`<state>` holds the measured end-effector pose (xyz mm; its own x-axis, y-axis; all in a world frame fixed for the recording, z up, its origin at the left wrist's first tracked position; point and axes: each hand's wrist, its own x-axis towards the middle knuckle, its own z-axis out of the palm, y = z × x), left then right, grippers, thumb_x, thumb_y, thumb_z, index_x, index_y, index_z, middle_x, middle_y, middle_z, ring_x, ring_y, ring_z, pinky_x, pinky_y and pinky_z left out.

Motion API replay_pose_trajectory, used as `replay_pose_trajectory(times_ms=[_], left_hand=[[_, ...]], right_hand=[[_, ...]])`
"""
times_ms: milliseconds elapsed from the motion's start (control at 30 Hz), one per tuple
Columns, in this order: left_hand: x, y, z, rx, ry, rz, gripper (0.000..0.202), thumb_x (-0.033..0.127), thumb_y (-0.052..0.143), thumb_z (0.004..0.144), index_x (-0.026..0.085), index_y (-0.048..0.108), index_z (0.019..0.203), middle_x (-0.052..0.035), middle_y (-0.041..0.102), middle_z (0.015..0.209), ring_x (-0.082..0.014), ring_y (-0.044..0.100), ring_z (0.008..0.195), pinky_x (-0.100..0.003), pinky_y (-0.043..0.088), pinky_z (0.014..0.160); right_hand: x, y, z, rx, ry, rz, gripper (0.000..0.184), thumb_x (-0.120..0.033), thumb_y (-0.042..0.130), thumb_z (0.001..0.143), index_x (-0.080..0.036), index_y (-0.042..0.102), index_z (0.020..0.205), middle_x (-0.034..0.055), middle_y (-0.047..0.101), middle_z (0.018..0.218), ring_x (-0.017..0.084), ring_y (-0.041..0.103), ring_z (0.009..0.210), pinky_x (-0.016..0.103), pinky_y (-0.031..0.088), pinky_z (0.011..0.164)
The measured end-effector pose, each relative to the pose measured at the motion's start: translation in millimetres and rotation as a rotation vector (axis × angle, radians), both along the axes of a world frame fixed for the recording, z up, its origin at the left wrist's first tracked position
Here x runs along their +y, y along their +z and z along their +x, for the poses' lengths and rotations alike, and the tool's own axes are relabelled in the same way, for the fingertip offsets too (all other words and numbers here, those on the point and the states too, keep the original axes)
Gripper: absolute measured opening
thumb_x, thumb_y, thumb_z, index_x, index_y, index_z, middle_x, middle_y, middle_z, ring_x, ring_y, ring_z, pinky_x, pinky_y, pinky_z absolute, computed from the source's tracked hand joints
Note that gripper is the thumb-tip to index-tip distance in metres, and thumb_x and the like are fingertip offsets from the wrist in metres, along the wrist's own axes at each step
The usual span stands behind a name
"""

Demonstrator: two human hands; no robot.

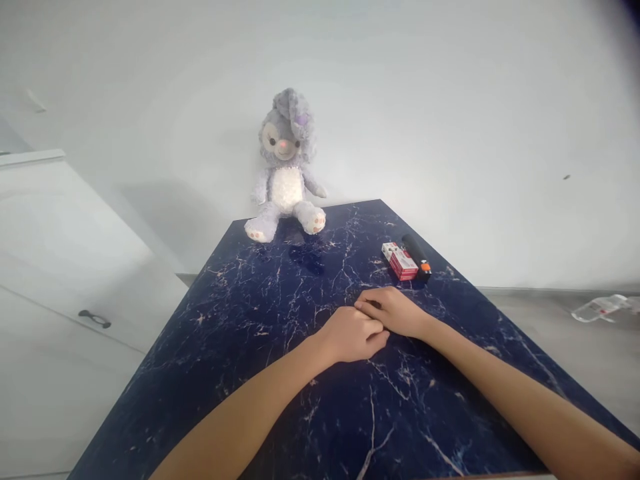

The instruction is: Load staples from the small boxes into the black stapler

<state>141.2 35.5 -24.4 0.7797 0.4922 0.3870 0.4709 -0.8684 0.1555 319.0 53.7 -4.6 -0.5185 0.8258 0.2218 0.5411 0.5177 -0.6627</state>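
Your left hand (353, 335) touches your right hand (395, 311) on the blue marbled surface (250, 307).
Each grip is loosely curled; whether it holds anything cannot be told. At one o'clock from your hands lies a red-and-white box (399, 261) beside a black object (414, 249); at eleven, a plush toy (286, 187).
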Motion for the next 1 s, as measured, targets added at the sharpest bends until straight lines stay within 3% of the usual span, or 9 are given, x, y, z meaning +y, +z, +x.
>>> replay_pose_trajectory(times_ms=[400, 733, 1000], left_hand=[[-0.5, 3.1, 1.4, 0.024, -0.009, -0.057, 0.037, 0.035, 0.051, 0.095, 0.019, 0.068, 0.066, -0.0037, 0.069, 0.065, -0.0167, 0.063, 0.062, -0.028, 0.039, 0.058], [-3.7, 1.7, -0.3, 0.039, 0.033, -0.057, 0.045, 0.039, 0.056, 0.09, 0.018, 0.046, 0.051, -0.0002, 0.055, 0.049, -0.0128, 0.052, 0.051, -0.027, 0.027, 0.05], [-5.7, 2.0, -1.1, 0.025, 0.047, -0.069, 0.045, 0.038, 0.058, 0.088, 0.018, 0.048, 0.049, 0.0002, 0.055, 0.049, -0.0128, 0.051, 0.048, -0.028, 0.028, 0.048]], right_hand=[[-2.3, -3.2, -0.2, 0.058, -0.048, -0.025, 0.032, -0.041, 0.052, 0.095, -0.022, 0.074, 0.084, -0.0001, 0.072, 0.074, 0.014, 0.06, 0.062, 0.027, 0.043, 0.061], [-4.7, -4.1, 2.0, 0.018, -0.029, -0.039, 0.035, -0.045, 0.049, 0.098, -0.022, 0.072, 0.085, 0.0011, 0.073, 0.079, 0.016, 0.063, 0.068, 0.029, 0.045, 0.065], [-9.3, -10.4, 3.0, 0.026, -0.071, -0.029, 0.035, -0.047, 0.049, 0.097, -0.022, 0.069, 0.083, 0.0006, 0.07, 0.076, 0.017, 0.06, 0.067, 0.029, 0.044, 0.064]])
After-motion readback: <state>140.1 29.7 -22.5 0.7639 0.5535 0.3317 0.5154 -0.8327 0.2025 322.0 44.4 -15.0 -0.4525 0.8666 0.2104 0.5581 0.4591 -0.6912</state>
